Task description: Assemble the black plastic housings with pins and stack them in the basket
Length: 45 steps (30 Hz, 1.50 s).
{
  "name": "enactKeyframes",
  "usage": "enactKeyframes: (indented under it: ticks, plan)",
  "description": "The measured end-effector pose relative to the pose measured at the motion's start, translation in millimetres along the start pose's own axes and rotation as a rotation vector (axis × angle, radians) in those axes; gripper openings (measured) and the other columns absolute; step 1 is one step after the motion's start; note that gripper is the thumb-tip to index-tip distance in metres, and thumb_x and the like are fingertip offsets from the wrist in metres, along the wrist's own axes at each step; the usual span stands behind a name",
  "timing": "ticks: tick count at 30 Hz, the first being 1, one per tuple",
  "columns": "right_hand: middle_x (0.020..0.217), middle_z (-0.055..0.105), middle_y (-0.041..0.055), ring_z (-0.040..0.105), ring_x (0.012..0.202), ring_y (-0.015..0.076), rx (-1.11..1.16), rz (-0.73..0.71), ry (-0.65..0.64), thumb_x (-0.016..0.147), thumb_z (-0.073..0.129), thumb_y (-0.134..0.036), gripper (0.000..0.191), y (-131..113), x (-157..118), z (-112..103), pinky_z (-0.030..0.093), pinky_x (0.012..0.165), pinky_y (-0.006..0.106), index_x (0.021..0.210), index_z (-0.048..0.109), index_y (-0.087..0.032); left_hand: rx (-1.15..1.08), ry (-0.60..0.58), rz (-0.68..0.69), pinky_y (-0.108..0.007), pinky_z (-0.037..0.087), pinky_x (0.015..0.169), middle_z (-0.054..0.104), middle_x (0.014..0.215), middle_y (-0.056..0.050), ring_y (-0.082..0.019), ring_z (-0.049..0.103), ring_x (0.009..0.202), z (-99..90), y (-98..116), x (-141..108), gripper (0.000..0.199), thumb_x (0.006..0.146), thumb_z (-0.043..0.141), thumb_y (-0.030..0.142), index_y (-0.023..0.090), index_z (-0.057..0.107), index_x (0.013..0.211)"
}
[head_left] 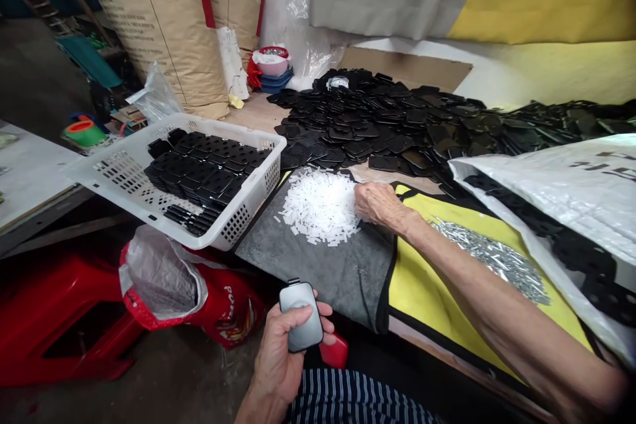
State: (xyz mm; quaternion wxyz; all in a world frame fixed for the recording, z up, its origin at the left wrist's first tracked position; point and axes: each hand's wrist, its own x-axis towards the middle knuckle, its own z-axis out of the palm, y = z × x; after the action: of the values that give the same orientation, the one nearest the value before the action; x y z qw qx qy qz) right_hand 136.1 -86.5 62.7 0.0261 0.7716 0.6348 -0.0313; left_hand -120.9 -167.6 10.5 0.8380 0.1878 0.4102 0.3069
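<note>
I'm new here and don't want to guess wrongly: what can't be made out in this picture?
Head view: whatever the right hand may hold at the white pile; the hand itself hides it.
Head view: the back of the gray piece; it faces away, into the left hand.
Head view: the rest of the white sack; the right edge cuts it off.
Head view: small print on the paper bag; too blurred to read.

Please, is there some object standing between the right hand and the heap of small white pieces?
Nothing visible stands in the way. The right hand is at the right edge of the heap of small white pieces on the grey cloth. What it grips, if anything, is hidden.
</note>
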Motion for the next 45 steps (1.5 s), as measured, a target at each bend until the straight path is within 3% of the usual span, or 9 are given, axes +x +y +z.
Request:
enactKeyframes:
  ticks: [4, 9, 14, 16, 21, 34, 37, 42, 45]
  plan:
    - [0.083, 0.062, 0.0221, 0.059, 0.083, 0.0296, 0.137, 0.027, 0.046, 0.078, 0.043, -0.010, 0.023, -3.6, -16.2, 2.1, 0.039, 0.067, 0.032, 0.093, 0.058, -0.001, 0.016, -0.014, 0.014, -0.036, 0.053, 0.059, 0.068, 0.082, -0.016, -0.022, 0.063, 0.065, -1.2, 2.1, 1.3, 0.031, 0.071, 0.060, 0.016, 0.004, 0.058, 0.099]
    - [0.063, 0.062, 0.0059, 0.059, 0.054, 0.0136, 0.464, 0.040, -0.067, 0.084, 0.038, -0.015, 0.014, -15.4, -44.6, 7.6, 0.044, 0.052, 0.021, 0.084, 0.051, -0.011, 0.072, -0.093, 0.009, -0.033, 0.053, 0.050, 0.067, 0.072, -0.014, -0.021, 0.062, 0.056, 8.0, 7.7, 7.3, 0.020, 0.071, 0.063, 0.017, 0.004, 0.060, 0.085]
    - [0.057, 0.056, -0.0016, 0.054, 0.050, 0.0087, 1.318, -0.049, -0.168, 0.082, 0.046, -0.022, 0.009, -51.6, -91.5, 0.4, 0.045, 0.052, 0.019, 0.084, 0.051, -0.014, 0.099, -0.228, 0.004, -0.030, 0.050, 0.038, 0.066, 0.063, -0.013, -0.020, 0.060, 0.047, 12.8, 9.8, 17.3, 0.013, 0.069, 0.064, 0.015, 0.003, 0.061, 0.073]
    - [0.056, 0.054, -0.0018, 0.050, 0.049, 0.0077, 1.521, -0.032, -0.180, 0.079, 0.052, -0.022, 0.010, -65.1, -106.2, 1.4, 0.043, 0.051, 0.019, 0.081, 0.055, -0.012, 0.083, -0.276, -0.004, -0.029, 0.050, 0.037, 0.066, 0.063, -0.013, -0.019, 0.060, 0.045, 9.8, 7.8, 18.9, 0.013, 0.068, 0.062, 0.012, 0.002, 0.062, 0.076]
    - [0.057, 0.052, -0.0020, 0.047, 0.048, 0.0066, 1.589, 0.065, -0.208, 0.074, 0.059, -0.024, 0.013, -80.6, -115.0, 12.5, 0.040, 0.047, 0.018, 0.075, 0.057, -0.011, 0.043, -0.320, -0.040, -0.029, 0.050, 0.034, 0.066, 0.059, -0.013, -0.020, 0.059, 0.041, -0.5, 2.4, 15.0, 0.017, 0.064, 0.059, 0.010, 0.002, 0.063, 0.079]
    - [0.055, 0.047, -0.0039, 0.045, 0.047, 0.0069, 1.534, 0.046, -0.411, 0.069, 0.057, -0.023, 0.013, -85.6, -107.9, 15.5, 0.038, 0.045, 0.018, 0.075, 0.054, -0.012, 0.044, -0.467, -0.101, -0.028, 0.050, 0.033, 0.065, 0.055, -0.014, -0.020, 0.060, 0.040, -14.2, 0.1, 13.3, 0.011, 0.060, 0.061, 0.011, 0.001, 0.064, 0.065]
    - [0.057, 0.047, -0.0036, 0.045, 0.049, 0.0071, 1.391, -0.034, -0.238, 0.075, 0.053, -0.019, 0.005, -87.8, -115.0, 20.6, 0.038, 0.047, 0.019, 0.075, 0.052, -0.014, 0.062, -0.506, -0.099, -0.028, 0.051, 0.035, 0.065, 0.056, -0.014, -0.020, 0.060, 0.041, -16.8, 2.4, 12.8, 0.012, 0.059, 0.061, 0.010, 0.001, 0.065, 0.065]
    - [0.064, 0.047, 0.0009, 0.043, 0.057, 0.0097, 0.898, -0.524, 0.365, 0.083, 0.039, -0.007, 0.014, -98.7, -130.8, 36.9, 0.035, 0.052, 0.022, 0.077, 0.050, -0.015, 0.175, -0.485, -0.048, -0.027, 0.051, 0.040, 0.064, 0.055, -0.011, -0.018, 0.059, 0.044, -15.4, 5.0, 10.5, 0.008, 0.058, 0.062, 0.005, 0.001, 0.067, 0.063]
    - [0.066, 0.047, 0.0012, 0.044, 0.059, 0.0104, 0.897, -0.552, 0.477, 0.085, 0.038, -0.005, 0.015, -103.6, -132.9, 46.2, 0.037, 0.054, 0.022, 0.082, 0.049, -0.015, 0.212, -0.422, -0.009, -0.025, 0.050, 0.041, 0.064, 0.054, -0.010, -0.017, 0.058, 0.044, -11.5, 3.3, 8.1, 0.007, 0.057, 0.063, 0.003, 0.002, 0.067, 0.063]
